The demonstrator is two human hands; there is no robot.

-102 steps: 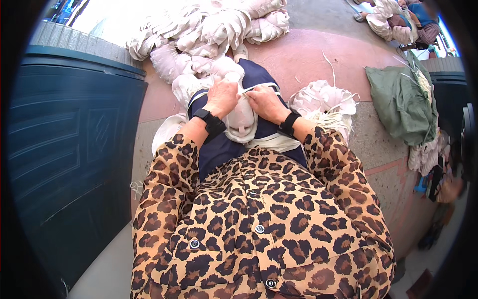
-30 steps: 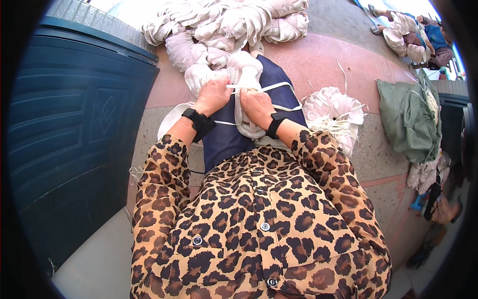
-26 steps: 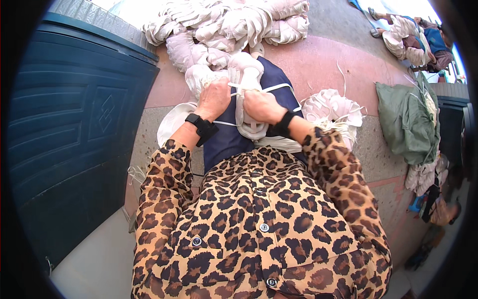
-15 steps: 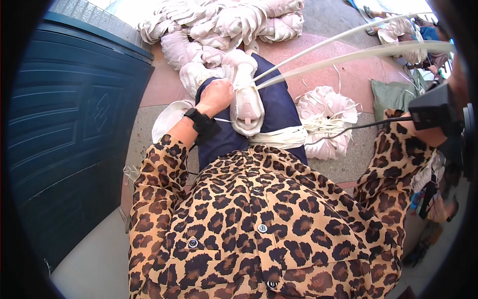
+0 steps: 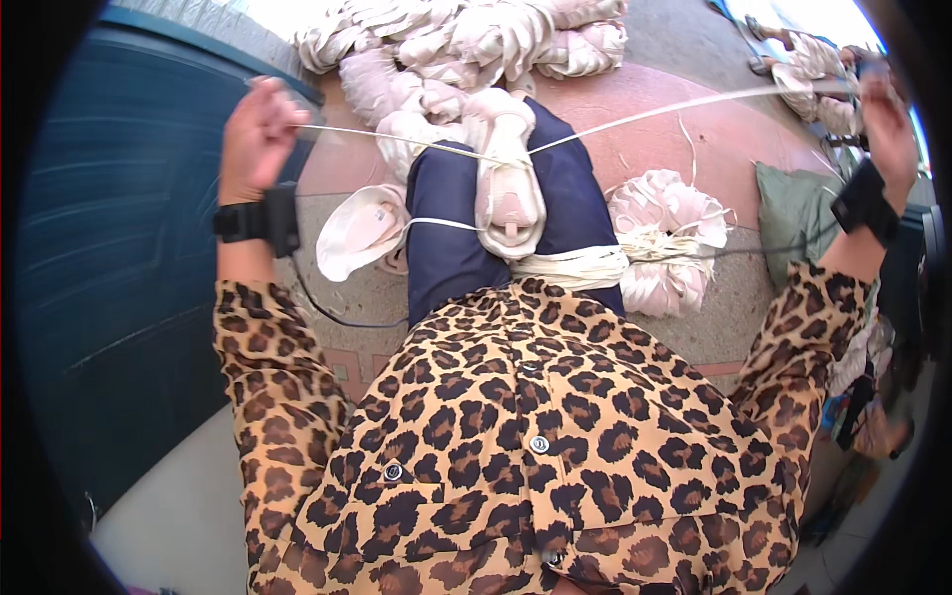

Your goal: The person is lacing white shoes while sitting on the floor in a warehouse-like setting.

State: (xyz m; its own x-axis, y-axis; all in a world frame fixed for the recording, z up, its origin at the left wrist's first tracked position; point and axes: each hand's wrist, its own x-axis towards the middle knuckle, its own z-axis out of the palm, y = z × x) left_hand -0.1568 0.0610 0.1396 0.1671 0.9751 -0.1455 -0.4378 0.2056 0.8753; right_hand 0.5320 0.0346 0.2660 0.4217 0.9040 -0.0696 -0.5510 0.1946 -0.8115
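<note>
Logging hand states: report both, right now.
Left hand: closed, holding a thin white strand.
Right hand: closed, holding a wider white strand.

A dark blue panelled door [image 5: 149, 238] flanks a pink and grey floor [image 5: 620, 94] in bright light.

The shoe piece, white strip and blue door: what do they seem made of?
Shoe piece: probably fabric, matte pale pink and white, with a soft, padded look. White strip: cloth tape or plastic, unclear which; flat and thin. Blue door: perhaps painted metal, with faint sheen on moulded panels.
</note>
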